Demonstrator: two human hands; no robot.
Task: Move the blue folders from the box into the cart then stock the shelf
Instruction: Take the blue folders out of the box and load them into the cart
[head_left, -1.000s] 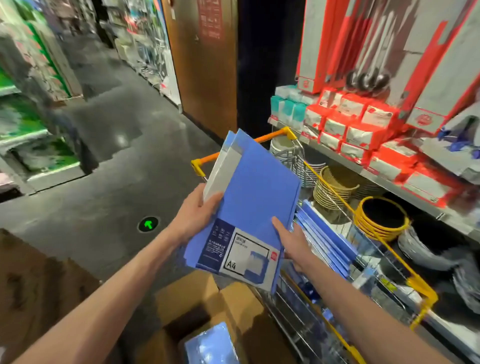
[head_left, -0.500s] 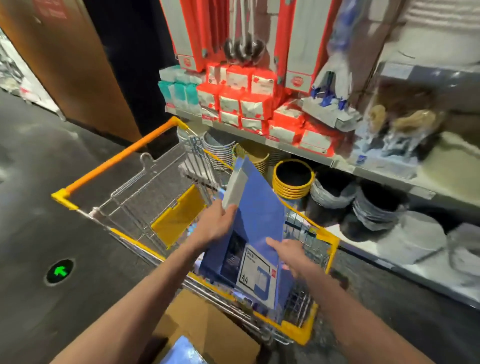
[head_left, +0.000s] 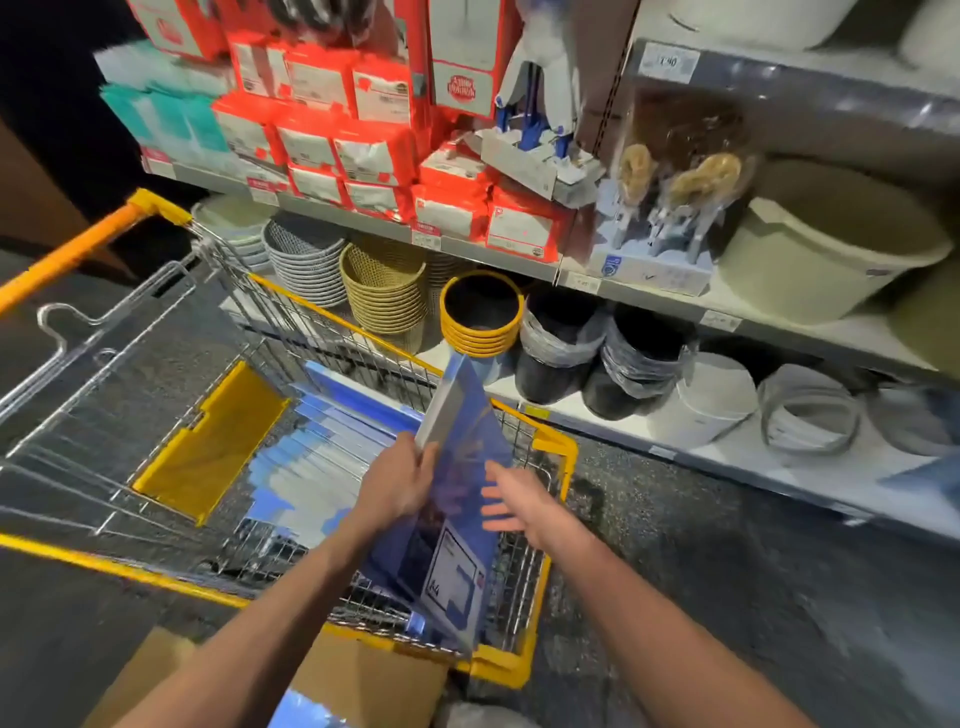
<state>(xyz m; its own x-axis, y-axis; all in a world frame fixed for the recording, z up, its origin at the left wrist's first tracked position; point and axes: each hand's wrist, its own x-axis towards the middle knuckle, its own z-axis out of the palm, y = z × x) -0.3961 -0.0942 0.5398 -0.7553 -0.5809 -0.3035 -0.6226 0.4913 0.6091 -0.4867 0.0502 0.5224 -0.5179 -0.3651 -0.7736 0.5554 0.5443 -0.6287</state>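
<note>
Head view: the shelf (head_left: 810, 332) fills the frame from 12 to 3 o'clock, and its front edges run in a slant down toward 4 o'clock. Stacked baskets and bins stand on the lower board, red packets on the board above. A strip of dark floor (head_left: 701, 571) lies open between the shelf foot and the cart, from the centre to 5 o'clock.

The wire cart (head_left: 558, 447) takes the side from 9 o'clock to the centre; its yellow corner stands close beside the lower board. At 6 o'clock the cardboard box (head_left: 363, 675) lies just below the near rim of the cart, cut off by the bottom edge of the frame. A blue sheet shows in the box; I cannot tell what it is.

Blue folders (head_left: 332, 452) already lie in a row inside the basket, blurred by motion. The held folders (head_left: 462, 431) stand nearly upright at the centre, in the right end of the basket, the lower edge hidden behind the wire.

The left hand (head_left: 400, 483) grips their left edge, the fingers curled around it. The right hand (head_left: 519, 504) has straight, spread fingers at the front face; it is too blurred to tell if they touch.
</note>
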